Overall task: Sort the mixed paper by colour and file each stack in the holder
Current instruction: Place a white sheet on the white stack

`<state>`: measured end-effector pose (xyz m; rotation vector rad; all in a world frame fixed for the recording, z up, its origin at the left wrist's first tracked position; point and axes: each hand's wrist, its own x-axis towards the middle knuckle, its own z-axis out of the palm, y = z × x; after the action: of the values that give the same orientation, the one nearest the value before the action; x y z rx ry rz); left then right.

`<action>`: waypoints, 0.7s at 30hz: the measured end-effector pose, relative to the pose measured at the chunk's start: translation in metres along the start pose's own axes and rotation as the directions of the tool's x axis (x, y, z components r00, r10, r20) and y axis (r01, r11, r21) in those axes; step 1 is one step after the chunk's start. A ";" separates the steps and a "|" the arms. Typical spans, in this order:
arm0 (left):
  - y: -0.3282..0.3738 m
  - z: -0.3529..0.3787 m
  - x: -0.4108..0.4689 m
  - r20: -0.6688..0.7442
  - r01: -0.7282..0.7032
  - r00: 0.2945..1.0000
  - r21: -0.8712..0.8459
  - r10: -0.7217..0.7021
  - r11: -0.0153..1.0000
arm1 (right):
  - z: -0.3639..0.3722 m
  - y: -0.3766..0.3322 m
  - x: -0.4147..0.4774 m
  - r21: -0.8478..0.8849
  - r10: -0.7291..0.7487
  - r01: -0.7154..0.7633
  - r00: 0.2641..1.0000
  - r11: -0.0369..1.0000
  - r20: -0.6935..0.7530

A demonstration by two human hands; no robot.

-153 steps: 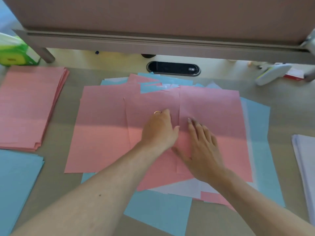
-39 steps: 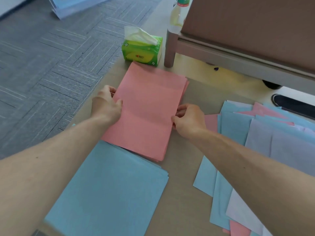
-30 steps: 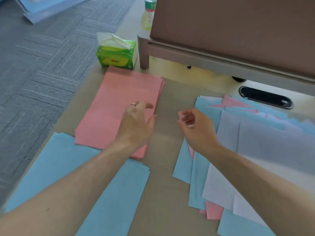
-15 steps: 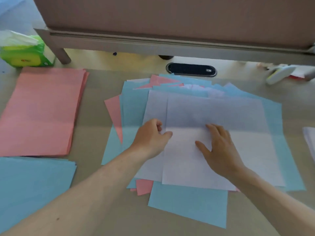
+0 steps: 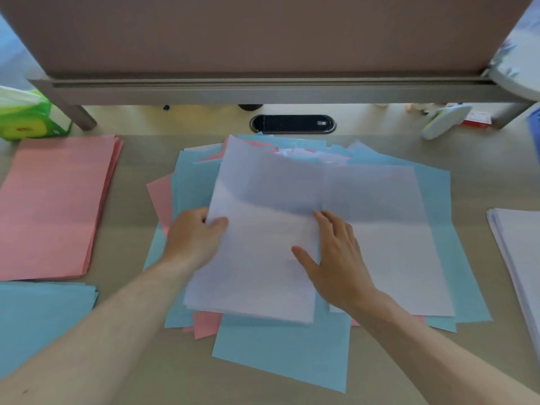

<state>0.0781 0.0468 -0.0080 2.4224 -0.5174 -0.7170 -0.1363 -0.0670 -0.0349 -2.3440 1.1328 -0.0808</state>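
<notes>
- Here the left hand [image 5: 195,239] pinches the left edge of the top white sheet [image 5: 263,273], while the right hand [image 5: 336,258] lies flat at its right edge, fingers spread.
- The mixed pile [image 5: 280,355] sits under both hands.
- Looks thin, floppy and slippery: best gripped by an edge.

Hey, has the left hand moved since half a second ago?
Yes. The left hand has shifted leftward relative to the black cable grommet and pinches the left edge of the white sheet.
</notes>
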 end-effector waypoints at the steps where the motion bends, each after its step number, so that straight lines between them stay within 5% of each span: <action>1: -0.005 -0.008 0.004 -0.007 0.014 1.000 0.036 -0.014 0.999 | -0.001 0.000 0.000 0.026 0.007 -0.007 1.000 1.000 0.005; 6: -0.014 -0.008 0.006 0.034 0.127 0.991 0.028 -0.128 0.991 | 0.003 -0.007 -0.004 0.014 -0.020 0.019 0.999 1.000 0.050; 12: -0.007 -0.004 0.010 0.110 0.236 0.970 -0.229 -0.216 0.944 | 0.008 -0.006 -0.004 0.016 -0.001 0.001 1.000 1.000 0.021; 17: -0.001 -0.015 0.007 0.151 -0.118 0.981 -0.027 0.120 0.993 | 0.005 -0.007 -0.001 0.143 0.033 -0.034 0.999 0.989 0.011; 21: 0.035 -0.027 0.003 0.105 -0.192 0.969 -0.262 0.226 0.946 | -0.017 -0.004 0.010 0.340 0.113 -0.088 0.992 0.937 -0.057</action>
<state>0.0890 0.0294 0.0306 2.0590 -0.6834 -0.8035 -0.1323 -0.0799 -0.0200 -1.9918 1.1705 -0.3049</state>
